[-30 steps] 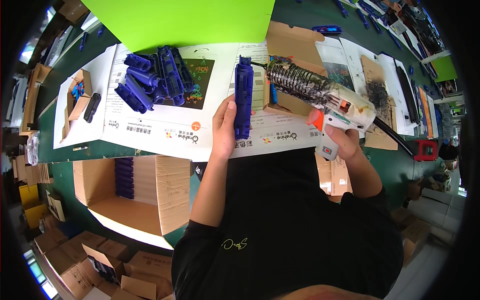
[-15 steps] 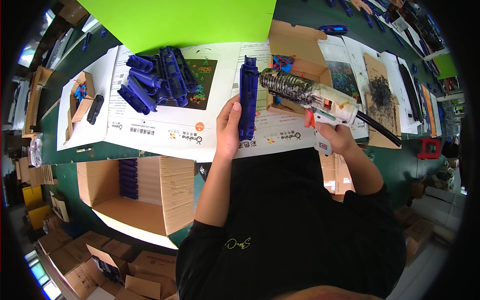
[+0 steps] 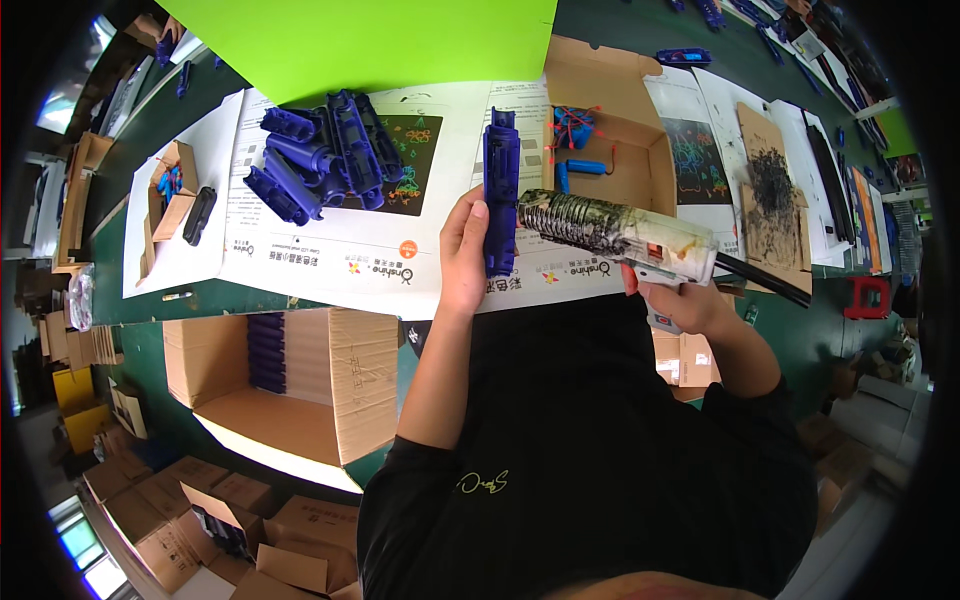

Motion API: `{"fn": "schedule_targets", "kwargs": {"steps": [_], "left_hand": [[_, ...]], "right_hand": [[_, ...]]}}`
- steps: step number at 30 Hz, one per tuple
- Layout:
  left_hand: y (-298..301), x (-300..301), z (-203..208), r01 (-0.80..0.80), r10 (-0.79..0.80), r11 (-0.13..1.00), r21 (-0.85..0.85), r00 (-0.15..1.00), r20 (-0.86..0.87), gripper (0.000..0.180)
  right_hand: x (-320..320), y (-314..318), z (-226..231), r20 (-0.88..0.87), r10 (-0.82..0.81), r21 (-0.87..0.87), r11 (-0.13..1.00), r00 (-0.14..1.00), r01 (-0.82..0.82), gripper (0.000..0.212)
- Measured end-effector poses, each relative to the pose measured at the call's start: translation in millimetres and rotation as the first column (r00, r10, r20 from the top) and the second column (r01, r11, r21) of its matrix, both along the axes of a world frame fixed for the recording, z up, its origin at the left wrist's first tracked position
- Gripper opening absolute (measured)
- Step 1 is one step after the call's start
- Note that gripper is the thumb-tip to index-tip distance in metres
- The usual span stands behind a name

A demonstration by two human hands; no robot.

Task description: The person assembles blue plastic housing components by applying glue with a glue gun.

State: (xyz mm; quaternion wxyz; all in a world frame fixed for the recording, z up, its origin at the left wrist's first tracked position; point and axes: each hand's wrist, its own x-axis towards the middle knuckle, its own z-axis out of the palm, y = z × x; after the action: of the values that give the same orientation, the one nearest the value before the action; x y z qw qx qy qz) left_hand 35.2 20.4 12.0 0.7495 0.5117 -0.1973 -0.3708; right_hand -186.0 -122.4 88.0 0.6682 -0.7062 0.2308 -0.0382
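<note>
My left hand (image 3: 466, 250) is closed round the lower part of a long, dark-blue plastic housing half (image 3: 501, 165), held upright with its ribbed inside showing. My right hand (image 3: 690, 303) grips a stained white hot glue gun (image 3: 660, 245) by its handle, a finger at the orange-red trigger. A black glue stick (image 3: 765, 280) sticks out of the gun's back end. The wire-wrapped front of the gun points left, at the middle of the housing; whether its tip touches cannot be made out. Several more blue housings (image 3: 325, 155) lie piled on the left of the printed paper sheet (image 3: 420, 255).
An open cardboard box (image 3: 640, 150) holding blue batteries with red wires stands behind the gun. Left of the pile are a smaller battery box (image 3: 170, 195) and a black part (image 3: 200, 215). A green board (image 3: 370, 45) rises at the back. A large carton (image 3: 365, 385) stands below the table edge.
The glue gun's front has moved down along the housing, from near its upper part to its middle, and the gun lies flatter. More of the battery box now shows. The view has shifted slightly.
</note>
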Motion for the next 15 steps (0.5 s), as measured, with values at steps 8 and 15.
{"fn": "schedule_targets", "kwargs": {"steps": [8, 15], "left_hand": [[1, 0, -3, 0.048, -0.048, 0.998, -0.034, 0.999, -0.013, 0.039], [1, -2, -4, 0.02, -0.02, 1.0, 0.004, 0.999, 0.034, 0.039]], "right_hand": [[9, -12, 0, 0.077, -0.003, -0.083, 0.997, 0.997, 0.01, 0.027], [15, -13, -9, 0.201, -0.081, -0.139, 0.984, 0.976, 0.111, 0.02]]}}
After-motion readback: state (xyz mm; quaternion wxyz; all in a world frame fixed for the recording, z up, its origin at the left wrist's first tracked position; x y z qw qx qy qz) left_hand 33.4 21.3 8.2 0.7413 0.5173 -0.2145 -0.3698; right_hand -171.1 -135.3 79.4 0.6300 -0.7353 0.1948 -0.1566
